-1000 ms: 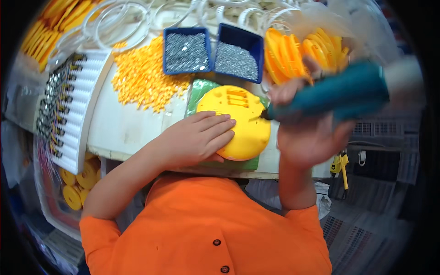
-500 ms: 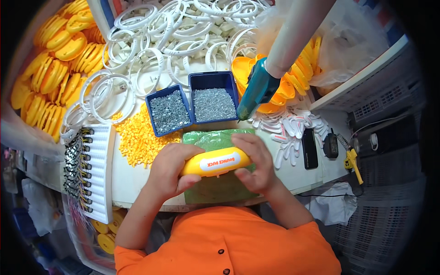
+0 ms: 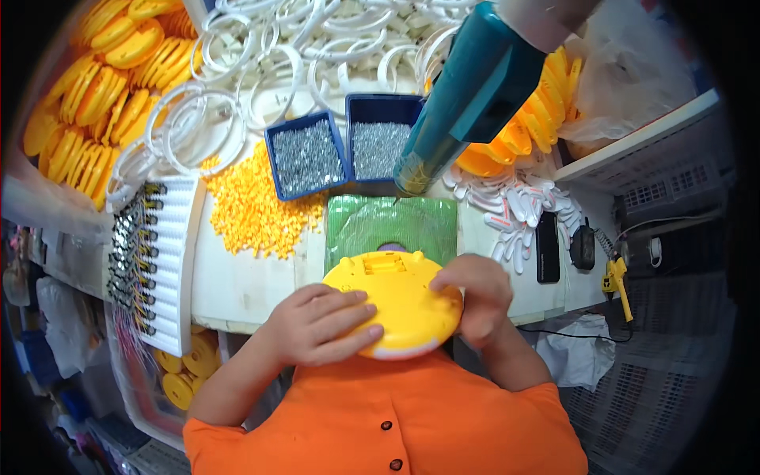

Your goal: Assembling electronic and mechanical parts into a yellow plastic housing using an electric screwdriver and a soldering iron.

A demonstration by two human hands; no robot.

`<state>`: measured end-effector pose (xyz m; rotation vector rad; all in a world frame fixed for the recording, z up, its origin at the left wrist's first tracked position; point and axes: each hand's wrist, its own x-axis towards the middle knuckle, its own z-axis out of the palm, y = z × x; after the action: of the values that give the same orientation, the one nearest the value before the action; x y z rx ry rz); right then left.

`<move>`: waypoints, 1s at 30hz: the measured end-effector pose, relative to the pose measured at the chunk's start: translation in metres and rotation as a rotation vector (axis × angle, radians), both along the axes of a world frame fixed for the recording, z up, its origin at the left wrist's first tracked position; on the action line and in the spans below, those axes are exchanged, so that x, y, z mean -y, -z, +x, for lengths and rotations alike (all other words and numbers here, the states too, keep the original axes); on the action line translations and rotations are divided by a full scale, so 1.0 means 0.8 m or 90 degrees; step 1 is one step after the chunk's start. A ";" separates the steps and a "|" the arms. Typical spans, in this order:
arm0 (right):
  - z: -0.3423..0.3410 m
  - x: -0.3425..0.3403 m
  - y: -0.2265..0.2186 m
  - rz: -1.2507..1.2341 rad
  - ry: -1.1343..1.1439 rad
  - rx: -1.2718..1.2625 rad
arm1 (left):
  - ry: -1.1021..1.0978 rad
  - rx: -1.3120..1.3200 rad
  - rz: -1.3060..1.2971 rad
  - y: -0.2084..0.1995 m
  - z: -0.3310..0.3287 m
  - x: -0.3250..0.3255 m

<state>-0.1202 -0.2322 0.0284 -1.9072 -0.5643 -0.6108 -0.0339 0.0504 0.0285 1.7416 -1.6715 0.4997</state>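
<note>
Head view: yellow disc [image 3: 412, 313] between hands. Left hand [image 3: 318, 326] fingers nearly straight across it, underside grip hidden; right hand [image 3: 480, 297] half-curled at its edge, can't tell grip. Green mat [image 3: 431, 220] ahead.

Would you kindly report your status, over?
Left hand on round yellow plastic casing; right hand at its right edge. Long teal tool beyond, clear of both hands.

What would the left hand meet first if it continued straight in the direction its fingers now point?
Moving across the yellow, round plastic casing under it, the left hand would probably meet the right hand first; the exact depth is unclear.
</note>
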 end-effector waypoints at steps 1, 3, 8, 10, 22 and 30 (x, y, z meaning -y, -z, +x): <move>-0.004 0.002 0.002 0.003 -0.007 -0.014 | -0.007 -0.014 0.003 0.008 -0.012 -0.006; -0.004 0.006 0.004 0.112 0.062 -0.095 | 0.028 0.019 0.039 0.024 -0.032 -0.017; -0.006 0.009 0.013 0.001 0.023 -0.179 | 0.004 -0.017 0.047 0.038 -0.048 -0.018; 0.005 -0.001 0.027 -0.020 -0.019 -0.186 | -0.004 -0.016 0.042 0.039 -0.051 -0.020; 0.062 -0.022 0.038 0.239 -0.134 -0.244 | -1.127 0.139 -0.300 -0.030 -0.092 -0.222; 0.059 -0.156 0.047 -0.122 -0.274 -0.450 | -1.515 -0.314 -0.543 0.131 -0.258 -0.466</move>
<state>-0.0730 -0.1076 -0.0092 -1.9312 -0.5473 0.4017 -0.2403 0.4234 -0.0764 1.8578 1.4543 1.1649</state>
